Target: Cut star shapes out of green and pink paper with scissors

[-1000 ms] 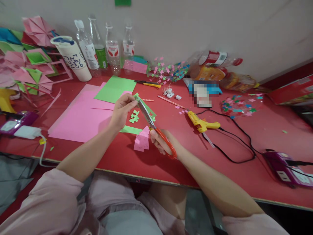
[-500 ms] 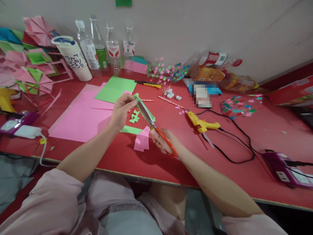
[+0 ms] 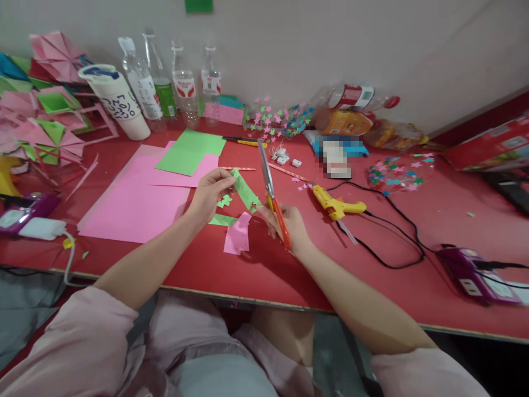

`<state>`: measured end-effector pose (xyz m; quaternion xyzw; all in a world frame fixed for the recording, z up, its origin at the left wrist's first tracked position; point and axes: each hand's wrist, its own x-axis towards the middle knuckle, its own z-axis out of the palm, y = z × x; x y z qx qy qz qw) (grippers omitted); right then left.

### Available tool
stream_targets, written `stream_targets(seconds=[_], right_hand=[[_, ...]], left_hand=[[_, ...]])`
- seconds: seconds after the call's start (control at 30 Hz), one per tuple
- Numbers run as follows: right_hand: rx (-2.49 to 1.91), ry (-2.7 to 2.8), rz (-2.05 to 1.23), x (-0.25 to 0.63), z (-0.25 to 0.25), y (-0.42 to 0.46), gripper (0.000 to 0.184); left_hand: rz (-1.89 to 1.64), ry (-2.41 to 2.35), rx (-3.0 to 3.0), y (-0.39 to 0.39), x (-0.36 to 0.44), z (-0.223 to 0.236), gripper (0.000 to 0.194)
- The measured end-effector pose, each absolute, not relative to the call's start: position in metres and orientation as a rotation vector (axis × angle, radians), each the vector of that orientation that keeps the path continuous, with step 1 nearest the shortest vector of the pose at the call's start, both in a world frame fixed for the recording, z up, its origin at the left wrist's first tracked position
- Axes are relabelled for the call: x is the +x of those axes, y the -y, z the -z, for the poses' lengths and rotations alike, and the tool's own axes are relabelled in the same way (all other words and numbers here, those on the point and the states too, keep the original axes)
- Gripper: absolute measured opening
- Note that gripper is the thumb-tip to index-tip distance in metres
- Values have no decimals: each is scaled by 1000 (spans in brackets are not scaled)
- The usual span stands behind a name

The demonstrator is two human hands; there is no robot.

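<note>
Pinched in my left hand (image 3: 211, 194) is the upper end of a green paper strip (image 3: 245, 192), which slants down to the right with a notched lower edge. My right hand (image 3: 285, 225) is closed round the orange-handled scissors (image 3: 269, 187), their blades pointing up and away from the strip. My right fingertips are at the strip's lower end; whether they grip it I cannot tell. Beneath lie small green paper cutouts (image 3: 224, 202), another green strip (image 3: 223, 220) and pink paper pieces (image 3: 237, 236).
Pink sheets (image 3: 132, 204) and a green sheet (image 3: 192, 151) lie left. A yellow glue gun (image 3: 336, 205) with a black cord lies right, near a purple power strip (image 3: 475, 275). Plastic bottles (image 3: 185, 88) and a white tumbler (image 3: 119, 105) stand along the wall. Folded paper shapes (image 3: 53, 110) pile at far left.
The scissors have come away from the green strip and turned more upright. The strip now shows its face between my hands. The view has shifted slightly.
</note>
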<state>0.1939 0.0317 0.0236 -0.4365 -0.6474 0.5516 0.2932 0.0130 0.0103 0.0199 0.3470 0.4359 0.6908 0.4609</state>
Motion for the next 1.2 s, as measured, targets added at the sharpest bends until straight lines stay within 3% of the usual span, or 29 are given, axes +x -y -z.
stream_targets(seconds=[0.13,0.33,0.5,0.67,0.8,1.0,1.2], right_hand=[[-1084,1648,-1483,194,-21,-40,44],[-1023,1587,-1531,191,-18,-36,22],[-1032,1394,-1439,193,-20,-41,16],[-1045,1302,-1494,194,-17,-53,20],[-1018,1358,-1491,193,-14,-54,21],[-1012,1440,-1461,193,-16,-50,19],[-1032,1553,-1562,195,-20,-47,18]], left_hand=[[-1647,-1109,833,-10,21,-15,10],[-1549,-1229,1035,-8,28,-7,10],[-1531,-1544,1663,-10,20,-1,10],[-948,-1736,2344,-15,18,12,23],[-771,-1802,2513,-16,19,17,26],[-953,-1796,2267,-14,18,9,25],[-1324,-1262,1235,-5,23,-10,9]])
